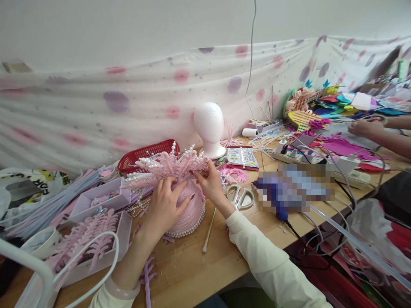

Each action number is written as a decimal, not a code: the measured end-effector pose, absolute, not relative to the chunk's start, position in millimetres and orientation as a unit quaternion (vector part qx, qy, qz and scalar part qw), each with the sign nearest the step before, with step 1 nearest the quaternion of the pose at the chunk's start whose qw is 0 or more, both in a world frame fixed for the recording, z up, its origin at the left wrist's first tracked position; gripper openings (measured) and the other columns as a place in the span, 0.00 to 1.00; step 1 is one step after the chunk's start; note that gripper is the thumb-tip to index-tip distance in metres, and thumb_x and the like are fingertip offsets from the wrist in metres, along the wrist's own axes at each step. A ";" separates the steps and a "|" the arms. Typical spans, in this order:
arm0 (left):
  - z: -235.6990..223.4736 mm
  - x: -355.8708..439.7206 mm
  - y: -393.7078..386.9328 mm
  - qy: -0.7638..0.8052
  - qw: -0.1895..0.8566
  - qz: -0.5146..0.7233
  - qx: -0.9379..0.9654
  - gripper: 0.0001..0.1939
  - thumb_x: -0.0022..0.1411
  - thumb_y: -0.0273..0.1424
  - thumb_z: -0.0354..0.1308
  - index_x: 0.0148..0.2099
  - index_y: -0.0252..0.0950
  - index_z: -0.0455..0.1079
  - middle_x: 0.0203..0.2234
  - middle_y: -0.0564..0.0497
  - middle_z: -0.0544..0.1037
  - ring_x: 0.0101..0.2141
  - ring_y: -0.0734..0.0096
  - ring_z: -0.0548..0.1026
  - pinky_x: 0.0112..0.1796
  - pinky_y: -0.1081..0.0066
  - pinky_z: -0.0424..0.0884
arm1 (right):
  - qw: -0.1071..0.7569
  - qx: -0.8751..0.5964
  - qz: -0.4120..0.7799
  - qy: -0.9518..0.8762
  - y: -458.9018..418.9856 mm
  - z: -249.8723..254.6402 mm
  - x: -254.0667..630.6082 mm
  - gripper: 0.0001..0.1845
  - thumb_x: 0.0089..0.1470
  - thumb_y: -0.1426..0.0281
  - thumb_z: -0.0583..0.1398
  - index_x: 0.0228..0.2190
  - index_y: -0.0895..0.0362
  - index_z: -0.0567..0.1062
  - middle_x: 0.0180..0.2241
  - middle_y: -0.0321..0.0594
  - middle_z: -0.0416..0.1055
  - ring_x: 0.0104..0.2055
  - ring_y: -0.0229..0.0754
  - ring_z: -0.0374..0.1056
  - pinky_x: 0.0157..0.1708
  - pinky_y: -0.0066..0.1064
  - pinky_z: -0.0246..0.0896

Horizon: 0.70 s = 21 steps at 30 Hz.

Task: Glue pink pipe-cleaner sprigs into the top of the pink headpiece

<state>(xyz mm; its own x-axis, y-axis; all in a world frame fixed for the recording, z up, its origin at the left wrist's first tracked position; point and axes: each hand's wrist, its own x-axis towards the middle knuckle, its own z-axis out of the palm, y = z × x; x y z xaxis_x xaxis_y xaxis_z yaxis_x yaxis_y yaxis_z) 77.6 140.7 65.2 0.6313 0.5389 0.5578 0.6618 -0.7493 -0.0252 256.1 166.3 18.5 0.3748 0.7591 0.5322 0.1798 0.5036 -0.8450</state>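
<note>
Two hands on a pink hat [195,211] in front of a foam head [208,124].
The pearl-edged hat sits on the table [192,273], nearer than the foam head and slightly left. The left hand [167,203] lies on it, fingers apart; the right hand [211,182] has its fingertips at the fluffy trim [167,166], though I cannot tell whether they pinch it. Left of the foam head is a red basket [126,163]; nearer, to its right, scissors [238,200].

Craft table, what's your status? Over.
Left hand spread on pink cap; right hand at its fuzzy trim. Pearls edge the cap. Scissors near right hand.
</note>
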 end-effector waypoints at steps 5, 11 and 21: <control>60.3 79.3 139.1 -0.345 0.142 -0.263 -0.890 0.19 0.66 0.36 0.53 0.56 0.34 0.72 0.45 0.40 0.67 0.47 0.50 0.67 0.48 0.51 0.70 | 0.704 -0.438 0.227 -0.511 164.9 19.7 256.1 0.16 0.52 0.67 0.62 0.42 0.50 0.65 0.29 0.33 0.74 0.26 0.41 0.70 0.24 0.31 0.66; 57.1 80.4 140.0 -0.350 0.151 -0.272 -0.884 0.18 0.66 0.35 0.53 0.55 0.34 0.72 0.45 0.39 0.68 0.45 0.51 0.67 0.47 0.51 0.70 | 0.733 -0.385 0.293 -0.479 163.4 24.1 253.5 0.21 0.50 0.67 0.64 0.43 0.50 0.61 0.33 0.34 0.74 0.30 0.40 0.72 0.26 0.29 0.69; 58.7 82.8 139.5 -0.357 0.155 -0.274 -0.879 0.18 0.65 0.35 0.54 0.53 0.34 0.74 0.45 0.39 0.68 0.45 0.50 0.67 0.47 0.51 0.70 | 0.766 -0.352 0.315 -0.437 163.7 25.2 257.9 0.21 0.47 0.64 0.65 0.40 0.51 0.63 0.38 0.36 0.72 0.28 0.36 0.69 0.24 0.27 0.68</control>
<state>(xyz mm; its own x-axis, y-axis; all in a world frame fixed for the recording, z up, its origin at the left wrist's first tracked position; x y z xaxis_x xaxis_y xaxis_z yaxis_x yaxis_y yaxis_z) 82.8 139.5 58.7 0.5943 0.5433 0.5929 0.7132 -0.6968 -0.0764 257.9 163.7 25.2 0.4199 0.7901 0.4465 -0.1759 0.5535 -0.8141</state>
